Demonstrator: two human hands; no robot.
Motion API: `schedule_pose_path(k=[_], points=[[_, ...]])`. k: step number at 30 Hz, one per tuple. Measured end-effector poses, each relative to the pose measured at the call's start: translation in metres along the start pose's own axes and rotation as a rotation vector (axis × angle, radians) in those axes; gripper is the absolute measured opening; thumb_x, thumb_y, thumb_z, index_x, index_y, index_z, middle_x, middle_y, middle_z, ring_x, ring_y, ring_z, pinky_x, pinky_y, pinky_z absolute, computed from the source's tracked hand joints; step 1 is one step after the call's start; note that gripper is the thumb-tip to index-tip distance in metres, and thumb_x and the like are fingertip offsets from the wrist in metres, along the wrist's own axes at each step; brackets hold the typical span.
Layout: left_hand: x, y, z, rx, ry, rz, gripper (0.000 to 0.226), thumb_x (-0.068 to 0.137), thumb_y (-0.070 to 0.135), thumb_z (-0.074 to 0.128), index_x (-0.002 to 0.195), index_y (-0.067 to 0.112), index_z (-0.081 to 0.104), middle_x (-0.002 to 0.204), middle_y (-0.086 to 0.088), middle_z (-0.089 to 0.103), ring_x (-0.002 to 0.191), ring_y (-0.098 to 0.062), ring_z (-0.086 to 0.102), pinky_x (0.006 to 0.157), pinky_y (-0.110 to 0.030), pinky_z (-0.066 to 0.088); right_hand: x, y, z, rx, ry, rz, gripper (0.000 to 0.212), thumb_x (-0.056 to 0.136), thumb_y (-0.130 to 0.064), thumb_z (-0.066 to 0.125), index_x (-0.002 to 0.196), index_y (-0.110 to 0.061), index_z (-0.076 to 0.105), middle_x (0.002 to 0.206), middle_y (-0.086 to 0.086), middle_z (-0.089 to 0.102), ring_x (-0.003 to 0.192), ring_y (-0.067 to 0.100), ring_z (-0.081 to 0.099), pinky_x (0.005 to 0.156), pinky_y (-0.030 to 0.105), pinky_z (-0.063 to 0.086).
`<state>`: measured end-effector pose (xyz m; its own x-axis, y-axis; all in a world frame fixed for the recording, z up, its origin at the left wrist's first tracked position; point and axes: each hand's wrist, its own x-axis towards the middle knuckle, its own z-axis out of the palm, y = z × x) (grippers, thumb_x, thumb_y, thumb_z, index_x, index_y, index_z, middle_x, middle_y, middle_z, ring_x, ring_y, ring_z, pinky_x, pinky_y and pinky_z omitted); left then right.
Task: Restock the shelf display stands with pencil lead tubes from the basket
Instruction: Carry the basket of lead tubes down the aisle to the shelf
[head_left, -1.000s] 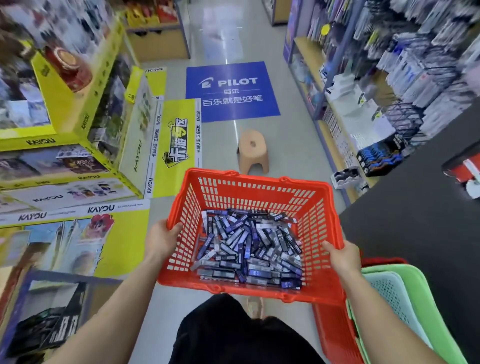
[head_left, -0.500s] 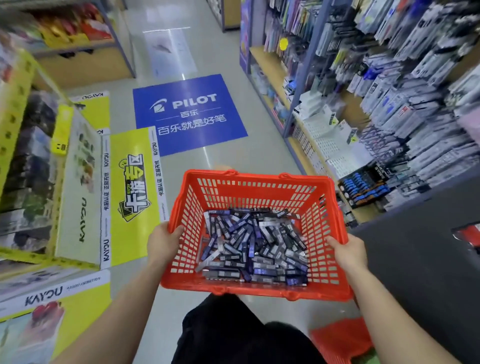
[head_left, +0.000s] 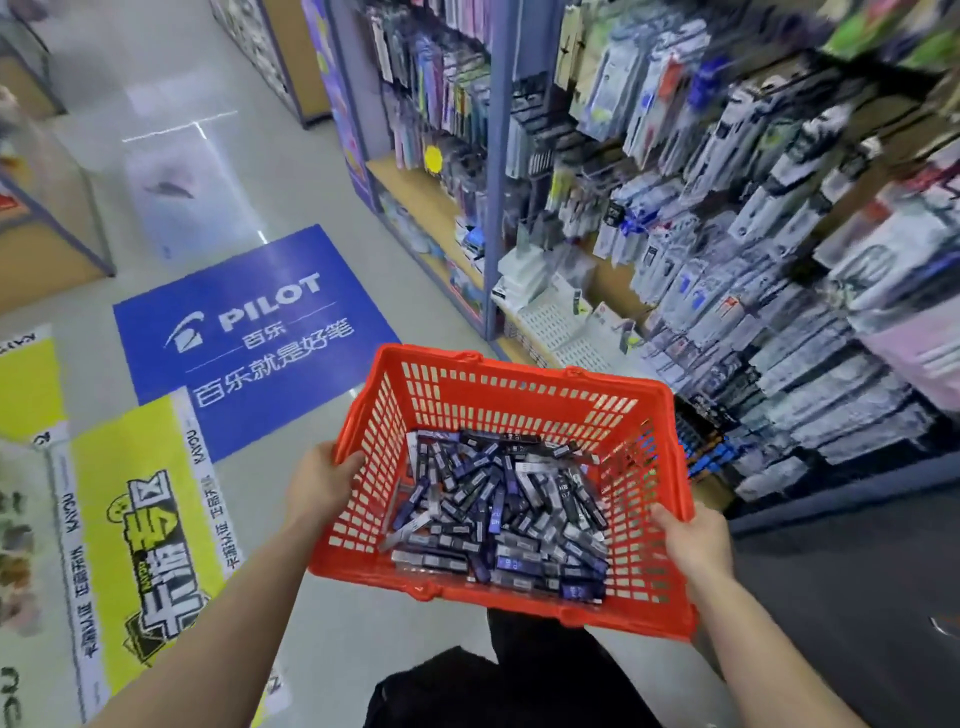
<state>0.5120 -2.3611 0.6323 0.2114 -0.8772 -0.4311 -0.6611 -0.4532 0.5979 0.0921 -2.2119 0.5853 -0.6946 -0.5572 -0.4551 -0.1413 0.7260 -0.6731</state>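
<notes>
A pale tiled shop floor (head_left: 322, 613) fills the left and lower middle of the view. Along the right side runs a tall shelving unit (head_left: 493, 156) with blue uprights and wooden shelves, hung and stacked with packaged stationery (head_left: 779, 270); much of it is blurred, so single items cannot be told apart. Low on these shelves, just right of the basket's far corner, sits a dark display stand with blue-tipped items (head_left: 704, 447). A dark grey surface (head_left: 841, 582) lies at the lower right.

On the floor, a blue sticker (head_left: 249, 338) reads PILOT with Chinese text, and yellow KAYOU floor stickers (head_left: 140, 525) lie just beside it, toward the left edge. A wooden shelf base (head_left: 47, 249) stands at the far left.

A red plastic basket (head_left: 514, 395) with slotted walls is held in front of the person, above the floor and close to the shelving. It tilts slightly, its right end nearer the shelves. The left hand (head_left: 322, 483) grips the left rim, its fingers (head_left: 348, 465) curled over the edge into the basket. The right hand (head_left: 693, 540) clamps the right rim near the near corner, thumb on top; its other fingers are hidden under the rim.

Inside the basket lies a loose heap of pencil lead tubes (head_left: 498, 514), dark blue, black and grey, criss-crossed over the bottom. Below the basket, dark clothing (head_left: 498, 686) shows between the bare forearms.
</notes>
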Motion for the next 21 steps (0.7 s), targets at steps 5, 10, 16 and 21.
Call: schedule_pose_path(k=[5,10,16,21], points=[[0.075,0.118,0.015,0.102,0.006,0.150,0.017,0.099,0.027,0.063,0.104,0.012,0.070,0.085,-0.009,0.075,0.050,-0.004,0.065,0.051,-0.021,0.046,0.052,-0.049,-0.011,0.057,0.099,0.061,0.016,0.090,-0.028,0.074,0.092,-0.013,0.072,0.078,0.009,0.073,0.070,0.030,0.071,0.075,0.047,0.059],[0.139,0.207,0.021,0.248,0.003,0.246,0.025,0.097,0.034,0.064,0.097,0.010,0.070,0.087,-0.014,0.075,0.082,-0.035,0.070,0.076,-0.044,0.057,0.088,-0.090,-0.009,0.098,0.181,0.100,0.011,0.092,-0.019,0.071,0.092,-0.009,0.072,0.088,0.018,0.073,0.081,0.034,0.069,0.076,0.041,0.054],[0.211,0.265,0.038,0.308,-0.074,0.327,0.022,0.095,0.031,0.063,0.100,0.011,0.071,0.082,-0.010,0.075,0.071,-0.027,0.070,0.063,-0.034,0.049,0.116,-0.122,0.013,0.171,0.252,0.195,0.024,0.094,-0.021,0.069,0.111,-0.003,0.071,0.092,0.017,0.071,0.084,0.035,0.068,0.081,0.037,0.050],[0.283,0.303,0.064,0.363,-0.183,0.396,0.022,0.095,0.030,0.064,0.102,0.010,0.068,0.081,-0.010,0.073,0.068,-0.026,0.068,0.063,-0.033,0.048,0.127,-0.141,0.042,0.206,0.365,0.289,0.031,0.092,-0.022,0.072,0.116,-0.002,0.068,0.096,0.023,0.071,0.087,0.041,0.068,0.075,0.035,0.044]])
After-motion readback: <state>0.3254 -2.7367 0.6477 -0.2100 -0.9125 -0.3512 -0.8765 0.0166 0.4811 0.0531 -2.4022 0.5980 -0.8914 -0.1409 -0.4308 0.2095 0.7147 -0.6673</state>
